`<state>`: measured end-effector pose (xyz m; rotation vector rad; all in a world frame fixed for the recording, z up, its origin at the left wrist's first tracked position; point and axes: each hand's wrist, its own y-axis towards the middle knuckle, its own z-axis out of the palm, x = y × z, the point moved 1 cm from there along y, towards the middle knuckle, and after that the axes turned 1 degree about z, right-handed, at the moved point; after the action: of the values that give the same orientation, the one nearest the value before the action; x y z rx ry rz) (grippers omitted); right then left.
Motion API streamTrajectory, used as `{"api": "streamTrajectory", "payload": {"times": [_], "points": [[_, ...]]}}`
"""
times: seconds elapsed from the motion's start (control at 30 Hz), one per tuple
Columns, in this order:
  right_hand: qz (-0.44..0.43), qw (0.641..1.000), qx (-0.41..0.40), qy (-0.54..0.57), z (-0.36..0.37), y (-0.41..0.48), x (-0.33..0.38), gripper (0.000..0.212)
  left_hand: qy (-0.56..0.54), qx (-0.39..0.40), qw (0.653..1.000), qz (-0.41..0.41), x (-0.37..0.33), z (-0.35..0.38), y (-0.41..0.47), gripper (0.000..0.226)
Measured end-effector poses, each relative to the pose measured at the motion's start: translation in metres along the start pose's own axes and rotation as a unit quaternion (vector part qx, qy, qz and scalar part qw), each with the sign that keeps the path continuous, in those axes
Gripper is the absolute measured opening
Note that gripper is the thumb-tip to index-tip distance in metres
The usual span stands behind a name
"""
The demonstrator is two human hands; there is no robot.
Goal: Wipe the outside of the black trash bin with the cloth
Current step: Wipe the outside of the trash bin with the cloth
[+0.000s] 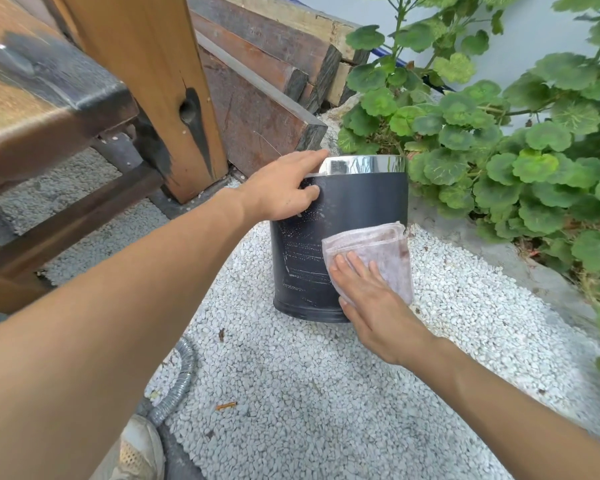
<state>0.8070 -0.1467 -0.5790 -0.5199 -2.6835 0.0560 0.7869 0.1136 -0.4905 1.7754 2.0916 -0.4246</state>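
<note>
The black trash bin [354, 202] stands upright on white gravel, with a shiny metal rim [368, 165] at its top. My left hand [284, 188] grips the bin's upper left side, fingers on the rim and thumb on the black wall. My right hand [368, 296] lies flat, pressing a folded pale pink cloth [378, 247] against the bin's lower right front. Whitish wet streaks mark the bin's wall to the left of the cloth.
A wooden post [160, 84] and a bench [42, 98] stand to the left, with stacked timber beams [264, 81] behind the bin. Green leafy plants [499, 140] crowd the right side. A grey corrugated hose [177, 382] and a shoe [139, 448] lie near the bottom left.
</note>
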Motion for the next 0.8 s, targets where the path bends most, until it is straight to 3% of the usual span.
{"api": "streamTrajectory", "payload": {"times": [0.33, 0.5, 0.57, 0.63, 0.8], "points": [[-0.009, 0.995, 0.096, 0.021, 0.026, -0.048, 0.001, 0.054, 0.016, 0.009, 1.000, 0.001, -0.002, 0.001, -0.002, 0.068], [0.079, 0.976, 0.113, 0.167, 0.009, -0.053, 0.001, 0.043, 0.016, 0.010, 1.000, 0.003, -0.004, 0.001, -0.004, 0.068], [0.159, 0.931, 0.090, 0.315, -0.003, -0.051, 0.002, 0.035, 0.013, 0.012, 1.000, -0.004, -0.004, 0.001, -0.003, 0.068], [0.171, 0.863, 0.059, 0.472, -0.017, -0.050, 0.003, 0.034, 0.012, 0.015, 1.000, -0.008, -0.004, 0.001, -0.003, 0.068], [0.246, 0.720, -0.053, 0.646, -0.052, -0.042, -0.010, 0.032, 0.007, 0.010, 1.000, 0.004, -0.005, 0.000, -0.005, 0.068]]}}
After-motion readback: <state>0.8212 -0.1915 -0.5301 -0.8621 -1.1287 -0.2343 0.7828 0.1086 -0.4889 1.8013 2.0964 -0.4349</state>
